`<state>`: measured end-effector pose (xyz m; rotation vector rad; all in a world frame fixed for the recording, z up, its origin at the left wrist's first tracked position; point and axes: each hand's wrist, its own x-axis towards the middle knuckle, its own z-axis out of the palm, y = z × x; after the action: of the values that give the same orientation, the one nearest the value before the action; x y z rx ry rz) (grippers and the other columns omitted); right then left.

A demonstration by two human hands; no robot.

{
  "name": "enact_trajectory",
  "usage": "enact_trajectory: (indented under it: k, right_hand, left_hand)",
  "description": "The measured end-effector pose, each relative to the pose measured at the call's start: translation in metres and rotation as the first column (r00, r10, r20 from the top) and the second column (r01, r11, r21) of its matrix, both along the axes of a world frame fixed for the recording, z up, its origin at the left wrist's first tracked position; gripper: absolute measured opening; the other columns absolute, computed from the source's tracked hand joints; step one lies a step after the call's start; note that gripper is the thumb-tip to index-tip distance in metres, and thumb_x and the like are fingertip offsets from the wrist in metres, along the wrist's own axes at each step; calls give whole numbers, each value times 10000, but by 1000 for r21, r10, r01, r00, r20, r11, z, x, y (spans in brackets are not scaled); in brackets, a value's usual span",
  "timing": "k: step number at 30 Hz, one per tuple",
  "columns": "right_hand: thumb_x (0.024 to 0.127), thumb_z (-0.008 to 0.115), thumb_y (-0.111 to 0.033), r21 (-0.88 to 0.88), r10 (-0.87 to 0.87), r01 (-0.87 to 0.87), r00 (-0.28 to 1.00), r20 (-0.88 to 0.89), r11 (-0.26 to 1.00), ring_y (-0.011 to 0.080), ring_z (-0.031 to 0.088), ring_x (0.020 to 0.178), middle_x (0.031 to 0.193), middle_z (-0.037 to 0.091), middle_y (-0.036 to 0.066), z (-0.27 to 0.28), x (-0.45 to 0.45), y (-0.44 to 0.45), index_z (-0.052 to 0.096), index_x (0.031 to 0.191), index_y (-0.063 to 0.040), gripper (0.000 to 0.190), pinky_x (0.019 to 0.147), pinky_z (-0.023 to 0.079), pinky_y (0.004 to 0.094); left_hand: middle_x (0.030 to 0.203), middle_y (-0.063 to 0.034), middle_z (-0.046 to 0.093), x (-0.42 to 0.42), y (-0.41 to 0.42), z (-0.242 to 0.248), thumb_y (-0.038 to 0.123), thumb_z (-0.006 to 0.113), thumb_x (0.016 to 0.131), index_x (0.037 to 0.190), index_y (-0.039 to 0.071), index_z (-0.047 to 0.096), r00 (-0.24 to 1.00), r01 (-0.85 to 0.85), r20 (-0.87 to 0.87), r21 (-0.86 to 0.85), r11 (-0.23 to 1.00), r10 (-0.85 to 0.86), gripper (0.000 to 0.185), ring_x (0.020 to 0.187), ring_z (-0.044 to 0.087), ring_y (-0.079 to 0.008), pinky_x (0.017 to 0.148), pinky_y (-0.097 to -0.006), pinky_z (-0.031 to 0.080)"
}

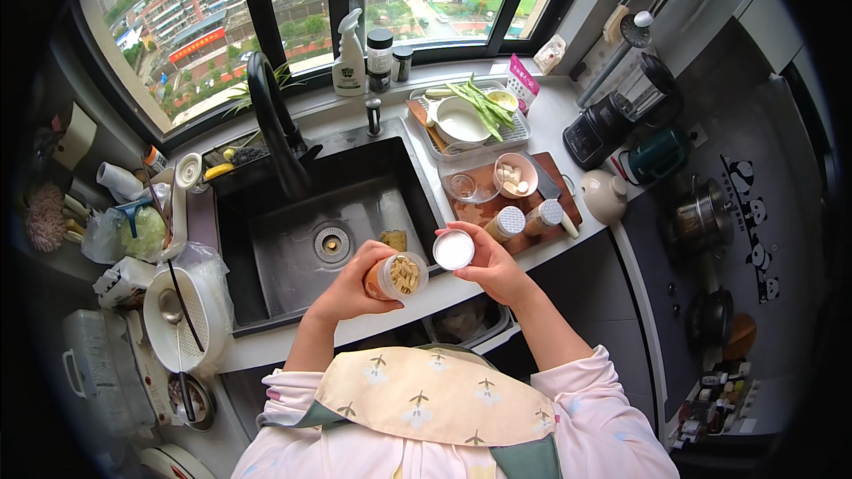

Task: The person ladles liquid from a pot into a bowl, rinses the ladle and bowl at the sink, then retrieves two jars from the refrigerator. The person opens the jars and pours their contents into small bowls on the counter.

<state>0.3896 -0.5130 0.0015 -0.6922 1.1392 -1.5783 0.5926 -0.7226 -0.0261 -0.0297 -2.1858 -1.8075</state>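
My left hand (356, 286) grips an uncapped clear plastic jar (402, 275) with an orange label, tilted so its mouth faces me. Pale, slender dried pieces, perhaps spice pods, lie inside it. In my right hand (496, 266) is a round white lid (454, 249), held by its rim a short way right of the jar. Two capped jars (507, 221) (547, 213) stand on the wooden cutting board (476, 211) beyond that hand. A pink bowl (516, 175) of peeled garlic cloves and a clear bowl (470, 171) also rest there, beside a knife (542, 179).
A black sink (299, 246) with a black faucet (266, 113) lies ahead and left. Green beans (480, 106) lie across a white pot (459, 121) on a rack tray. At right stands a blender (619, 113). A white colander (156, 339) with a ladle sits at left.
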Motion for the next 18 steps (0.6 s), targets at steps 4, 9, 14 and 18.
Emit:
enact_trajectory:
  k: [4,9,14,18]
  right_hand:
    - [838,735,79,17,-20,23,987,-159,1000,161,541,1292,1434,527,70,2,17,-3,447,1477,-99,723,1067,481,338]
    - [858,753,30,7,-153,160,954,-258,987,157,606,1182,1336,564,76,-2,24,-13,440,1481,-89,707,1016,516,306]
    - [863,753,7,50,-182,206,937,-299,977,178,627,1161,1328,570,85,-22,26,-14,438,1483,-100,703,998,526,308]
    - [866,755,15,31,-229,251,920,-317,967,169,638,1140,1312,587,81,-25,27,-13,434,1487,-96,708,972,531,307]
  left_hand:
    - [1166,-73,546,-8,-11,31,71,940,640,1267,92,644,990,-82,97,-183,980,101,693,1093,587,-251,978,-358,501]
    - [1123,-80,567,-25,-23,44,71,928,626,1267,131,655,985,-90,110,-347,934,136,699,1046,596,-285,939,-381,519]
    - [1100,-81,581,-37,-35,38,55,905,612,1235,145,679,967,-57,197,-456,888,163,669,1005,612,-300,896,-389,541]
    - [1092,-88,572,-48,-29,66,32,892,595,1218,116,684,980,-56,131,-535,843,148,662,1002,609,-294,917,-372,529]
